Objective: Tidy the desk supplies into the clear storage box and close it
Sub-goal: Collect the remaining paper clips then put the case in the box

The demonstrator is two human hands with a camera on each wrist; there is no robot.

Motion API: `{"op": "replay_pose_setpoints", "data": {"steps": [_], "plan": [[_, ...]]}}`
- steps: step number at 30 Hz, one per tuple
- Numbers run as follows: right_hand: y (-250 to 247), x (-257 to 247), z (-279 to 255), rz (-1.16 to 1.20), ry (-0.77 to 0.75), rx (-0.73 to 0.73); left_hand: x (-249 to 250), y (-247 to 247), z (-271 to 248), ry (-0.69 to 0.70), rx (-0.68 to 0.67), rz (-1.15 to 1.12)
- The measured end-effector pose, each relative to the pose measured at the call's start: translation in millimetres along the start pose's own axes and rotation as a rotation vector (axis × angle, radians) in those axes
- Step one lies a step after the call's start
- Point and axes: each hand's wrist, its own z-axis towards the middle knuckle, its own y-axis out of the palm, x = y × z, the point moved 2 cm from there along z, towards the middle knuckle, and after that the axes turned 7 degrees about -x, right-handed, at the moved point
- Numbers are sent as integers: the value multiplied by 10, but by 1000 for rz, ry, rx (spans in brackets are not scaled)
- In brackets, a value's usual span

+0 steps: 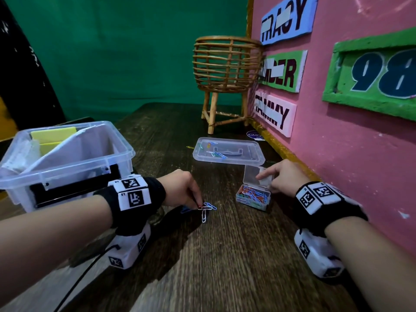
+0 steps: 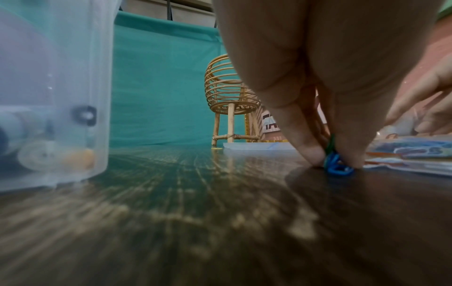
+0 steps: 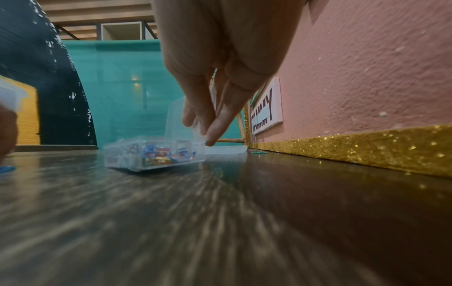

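My left hand [image 1: 191,195] pinches loose coloured paper clips [image 1: 206,208] against the wooden table; in the left wrist view thumb and finger squeeze a blue paper clip [image 2: 336,166]. My right hand [image 1: 273,176] grips the raised hinged lid of a small clear paper clip case [image 1: 253,197], which is full of coloured clips; the case [image 3: 154,154] sits on the table under those fingertips [image 3: 212,138]. The clear storage box [image 1: 67,163] stands open at the left with yellow pads and paper inside. Its clear lid [image 1: 228,150] lies upside down further back with a few clips in it.
A rattan basket stand [image 1: 226,73] stands at the back by the pink board [image 1: 349,131] with name signs, which runs along the right side of the table with a gold glitter strip [image 3: 367,152] at its base. A green cloth hangs behind.
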Motion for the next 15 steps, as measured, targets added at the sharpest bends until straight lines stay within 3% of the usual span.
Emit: {"op": "replay_pose_setpoints", "data": {"steps": [6,15], "plan": [[8,-19,-4,5,9,-49,88,-29,61,17,51,-5],[28,-55,-18,76,-27,-111,597,-129,339,195,353,-95]]}}
